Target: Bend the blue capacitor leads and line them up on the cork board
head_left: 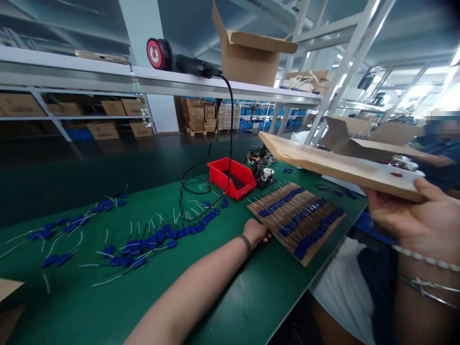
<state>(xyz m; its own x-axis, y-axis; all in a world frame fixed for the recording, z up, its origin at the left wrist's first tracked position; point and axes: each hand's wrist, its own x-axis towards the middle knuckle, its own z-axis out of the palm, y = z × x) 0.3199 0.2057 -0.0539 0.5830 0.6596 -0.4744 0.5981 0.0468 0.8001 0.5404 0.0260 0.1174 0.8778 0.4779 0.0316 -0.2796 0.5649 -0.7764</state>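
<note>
My left hand reaches across the green bench, its fingers curled closed at the near-left edge of a brown cardboard sheet. On that sheet lie rows of small blue components with thin wire leads. Raised at the right, my right hand grips the end of a pale wooden board, thumb on top and fingers beneath. The board is tilted above the bench, past the sheet's far right side. Loose blue components with white leads are strewn left of my left hand.
A red bin stands behind the sheet, beside a small black fixture. A black cable hangs from a tool on the white shelf. Open cartons and a person's sleeve are at the right.
</note>
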